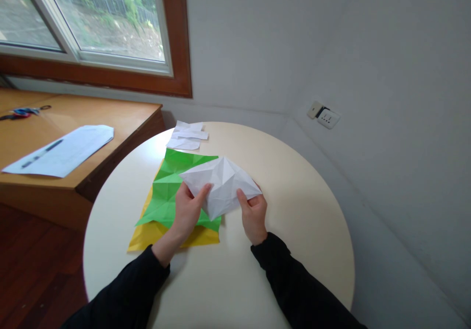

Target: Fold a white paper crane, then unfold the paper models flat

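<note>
A white sheet of paper (222, 184) with many crossing creases is held up above the round table. My left hand (189, 208) grips its left side, thumb on the near face and fingers behind. On the other side, my right hand (253, 213) pinches the paper the same way, its fingers partly hidden. A creased green sheet (167, 189) lies on the table beneath and left of my left hand. Under it a yellow sheet (147, 235) sticks out at the left and front.
White paper pieces (186, 136) rest at the back of the round table (294, 201). To the left, a wooden desk (125, 118) bears a paper stack (73, 147) with a dark pen-like strip, plus scissors (25, 112). A wall socket (327, 118) is at the right, a window behind.
</note>
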A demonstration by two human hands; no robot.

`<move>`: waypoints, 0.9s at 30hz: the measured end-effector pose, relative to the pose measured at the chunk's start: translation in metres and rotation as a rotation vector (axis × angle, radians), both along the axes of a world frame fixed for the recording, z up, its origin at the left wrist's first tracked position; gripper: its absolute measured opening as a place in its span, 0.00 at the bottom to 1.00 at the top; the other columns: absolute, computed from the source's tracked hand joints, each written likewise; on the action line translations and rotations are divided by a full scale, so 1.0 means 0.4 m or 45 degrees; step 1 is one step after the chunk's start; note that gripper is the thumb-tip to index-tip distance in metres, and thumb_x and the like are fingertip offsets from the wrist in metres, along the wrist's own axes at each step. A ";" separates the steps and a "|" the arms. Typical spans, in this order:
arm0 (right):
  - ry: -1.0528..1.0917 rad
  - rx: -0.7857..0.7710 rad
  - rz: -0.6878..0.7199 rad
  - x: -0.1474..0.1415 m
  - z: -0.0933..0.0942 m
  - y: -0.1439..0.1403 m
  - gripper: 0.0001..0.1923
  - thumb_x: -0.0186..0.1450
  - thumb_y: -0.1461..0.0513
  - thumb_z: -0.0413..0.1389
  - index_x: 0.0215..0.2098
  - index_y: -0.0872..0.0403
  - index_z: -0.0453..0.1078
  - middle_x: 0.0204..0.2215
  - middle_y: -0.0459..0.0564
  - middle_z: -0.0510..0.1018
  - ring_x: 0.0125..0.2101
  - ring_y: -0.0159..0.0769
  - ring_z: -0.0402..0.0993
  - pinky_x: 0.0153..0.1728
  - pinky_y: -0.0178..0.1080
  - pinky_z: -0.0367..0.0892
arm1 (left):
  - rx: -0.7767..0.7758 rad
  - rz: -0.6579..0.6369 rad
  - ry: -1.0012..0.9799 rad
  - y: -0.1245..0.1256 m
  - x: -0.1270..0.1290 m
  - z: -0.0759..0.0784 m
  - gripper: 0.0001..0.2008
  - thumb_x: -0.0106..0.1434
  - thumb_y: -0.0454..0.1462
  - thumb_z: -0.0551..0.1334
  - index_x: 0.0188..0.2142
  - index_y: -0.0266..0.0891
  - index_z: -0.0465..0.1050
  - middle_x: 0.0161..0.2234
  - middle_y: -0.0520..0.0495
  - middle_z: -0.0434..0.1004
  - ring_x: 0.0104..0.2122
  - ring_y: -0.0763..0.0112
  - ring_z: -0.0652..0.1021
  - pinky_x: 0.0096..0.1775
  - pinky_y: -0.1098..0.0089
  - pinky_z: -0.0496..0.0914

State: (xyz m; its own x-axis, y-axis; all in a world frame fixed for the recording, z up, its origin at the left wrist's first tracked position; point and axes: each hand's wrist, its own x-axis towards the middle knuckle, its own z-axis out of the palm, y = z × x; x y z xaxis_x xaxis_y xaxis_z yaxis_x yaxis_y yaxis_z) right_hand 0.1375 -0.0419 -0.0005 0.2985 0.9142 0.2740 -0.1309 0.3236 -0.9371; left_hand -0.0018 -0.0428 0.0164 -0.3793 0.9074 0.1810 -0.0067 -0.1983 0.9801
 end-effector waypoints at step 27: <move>0.001 0.008 0.014 0.002 0.000 -0.001 0.22 0.56 0.59 0.59 0.47 0.58 0.66 0.40 0.54 0.78 0.40 0.39 0.74 0.43 0.43 0.69 | 0.054 0.085 0.066 0.007 -0.011 -0.004 0.17 0.53 0.46 0.62 0.36 0.34 0.70 0.33 0.44 0.76 0.32 0.66 0.75 0.34 0.68 0.69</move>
State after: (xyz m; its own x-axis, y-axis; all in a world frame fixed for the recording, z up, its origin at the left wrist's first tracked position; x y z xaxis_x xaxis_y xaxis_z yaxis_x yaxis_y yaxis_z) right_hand 0.1382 -0.0425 -0.0005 0.2883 0.9159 0.2793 -0.1352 0.3277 -0.9351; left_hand -0.0063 -0.0401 0.0148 -0.4280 0.8714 0.2398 0.0588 -0.2379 0.9695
